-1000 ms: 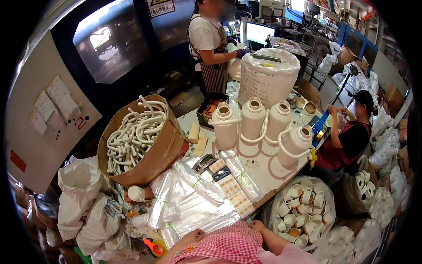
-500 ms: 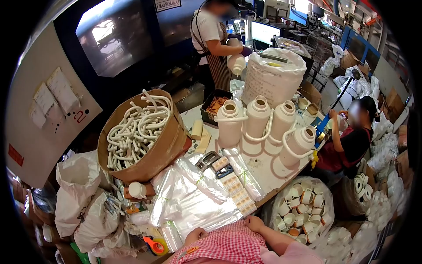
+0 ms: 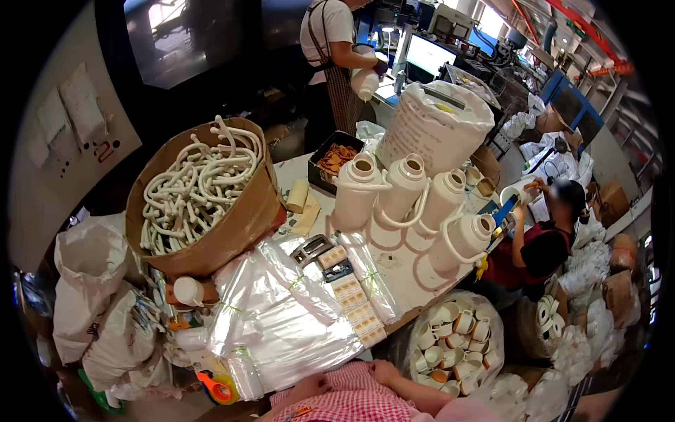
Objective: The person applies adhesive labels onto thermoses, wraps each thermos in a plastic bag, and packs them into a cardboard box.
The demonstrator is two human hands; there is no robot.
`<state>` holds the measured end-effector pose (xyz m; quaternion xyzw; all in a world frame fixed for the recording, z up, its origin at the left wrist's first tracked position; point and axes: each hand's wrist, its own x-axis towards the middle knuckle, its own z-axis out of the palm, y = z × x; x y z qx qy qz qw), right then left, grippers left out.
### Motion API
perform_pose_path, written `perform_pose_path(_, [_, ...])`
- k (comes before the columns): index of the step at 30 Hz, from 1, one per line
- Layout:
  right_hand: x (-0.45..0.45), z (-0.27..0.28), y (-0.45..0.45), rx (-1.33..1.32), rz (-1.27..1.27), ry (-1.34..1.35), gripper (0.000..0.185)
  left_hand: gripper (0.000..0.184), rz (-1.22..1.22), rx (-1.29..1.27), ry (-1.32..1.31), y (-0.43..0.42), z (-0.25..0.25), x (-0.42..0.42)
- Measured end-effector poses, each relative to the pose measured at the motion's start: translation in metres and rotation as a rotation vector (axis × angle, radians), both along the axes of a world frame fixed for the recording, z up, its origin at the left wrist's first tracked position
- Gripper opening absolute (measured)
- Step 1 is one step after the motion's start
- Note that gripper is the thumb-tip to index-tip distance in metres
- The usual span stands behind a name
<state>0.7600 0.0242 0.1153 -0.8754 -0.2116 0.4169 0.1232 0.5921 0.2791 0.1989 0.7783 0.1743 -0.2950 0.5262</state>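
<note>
My left hand (image 3: pixel 313 384) lies at the table's near edge, its fingers curled, against the pink checked apron (image 3: pixel 351 395). My right hand (image 3: pixel 384 373) rests on the apron further right, also with curled fingers. Nothing shows in either hand. Just beyond them lies a stack of clear plastic bags (image 3: pixel 295 352), tied with green bands. Sheets of small printed labels (image 3: pixel 361 309) sit beside the bags. Several cream vacuum flasks (image 3: pixel 352 197) with looped handles and open necks stand further back. An orange tape dispenser (image 3: pixel 218 387) lies left of my left hand.
A big round carton (image 3: pixel 204 253) full of curved white handles stands at left. Right of the table is a bag of white cups (image 3: pixel 453 341). A large white sack (image 3: pixel 432 133) stands behind the flasks. One person (image 3: pixel 327 70) holds a flask; another person (image 3: pixel 541 246) sits at right.
My view has shifted, so the table appears further left. The standing person's flask is held closer to their body. The seated person's arms have moved, with a white round item by their hands. My hands stay low.
</note>
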Motion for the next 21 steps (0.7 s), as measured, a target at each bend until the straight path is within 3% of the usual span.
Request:
perform_pose_path(3, [-0.015, -0.015, 0.0, -0.204, 0.026, 0.144, 0.06, 0.029, 0.068, -0.082, -0.196, -0.02, -0.019, 0.007])
perform_pose_path(5, [-0.022, -0.018, 0.007, -0.396, 0.041, 0.218, 0.08, 0.024, 0.018, -0.016, -0.254, -0.031, -0.046, 0.017])
perform_pose_path(6, [-0.025, -0.023, 0.007, -0.401, 0.057, 0.251, 0.091, 0.019, 0.016, 0.116, -0.434, -0.035, -0.06, 0.021])
perform_pose_path(7, [-0.032, -0.038, 0.006, -0.424, 0.062, 0.261, 0.091, 0.019, 0.025, 0.094, -0.423, -0.035, -0.078, 0.021])
perform_pose_path(9, [-0.036, -0.073, 0.009, -0.395, 0.068, 0.239, 0.099, 0.012, 0.215, 0.394, -0.626, -0.02, -0.107, 0.041])
perform_pose_path(13, [-0.045, -0.14, 0.018, -0.323, 0.069, 0.153, 0.109, 0.008, 0.464, 0.501, -0.547, -0.015, -0.168, 0.046])
perform_pose_path(16, [-0.051, -0.141, 0.036, -0.221, 0.192, -0.009, 0.106, 0.008, 0.477, 0.736, -0.782, -0.021, -0.177, 0.042])
perform_pose_path(19, [-0.076, -0.161, 0.028, -0.181, 0.289, -0.187, 0.1, 0.007, 0.505, 0.661, -0.75, -0.022, -0.178, 0.04])
perform_pose_path(21, [-0.095, -0.176, 0.006, -0.009, 0.267, -0.31, 0.102, 0.01, 0.605, 0.687, -0.957, -0.027, -0.184, 0.038])
